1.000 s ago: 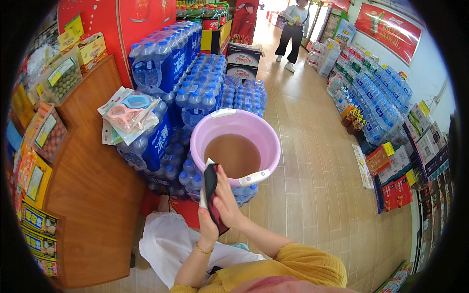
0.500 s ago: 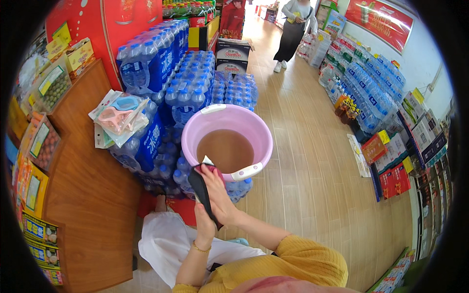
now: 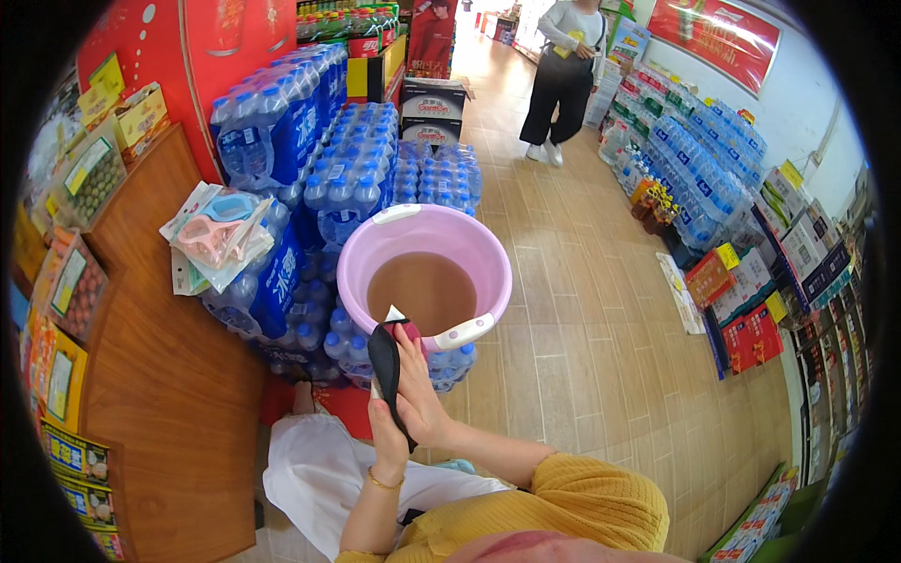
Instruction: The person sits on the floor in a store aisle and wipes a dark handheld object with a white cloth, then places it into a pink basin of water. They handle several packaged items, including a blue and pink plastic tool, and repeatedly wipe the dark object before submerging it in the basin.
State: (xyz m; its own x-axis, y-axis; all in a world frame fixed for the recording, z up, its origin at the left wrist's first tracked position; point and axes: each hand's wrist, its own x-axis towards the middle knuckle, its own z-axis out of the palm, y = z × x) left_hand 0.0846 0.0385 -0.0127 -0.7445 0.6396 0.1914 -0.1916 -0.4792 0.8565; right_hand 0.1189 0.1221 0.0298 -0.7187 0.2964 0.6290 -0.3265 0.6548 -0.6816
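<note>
By the near rim of the pink basin (image 3: 500,272), a black-and-maroon item (image 3: 384,361) is clasped between the left hand (image 3: 388,433), its fingers partly hidden, and the right hand (image 3: 420,402), fingers extended along it. I'd keep palms opposed, pressure even, against slipping.

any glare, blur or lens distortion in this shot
In the head view, the aisle's far end looks washed out, the red wall poster catches glare, the wooden counter appears bowed by the fisheye, while the pink basin and black item look fairly sharp.
</note>
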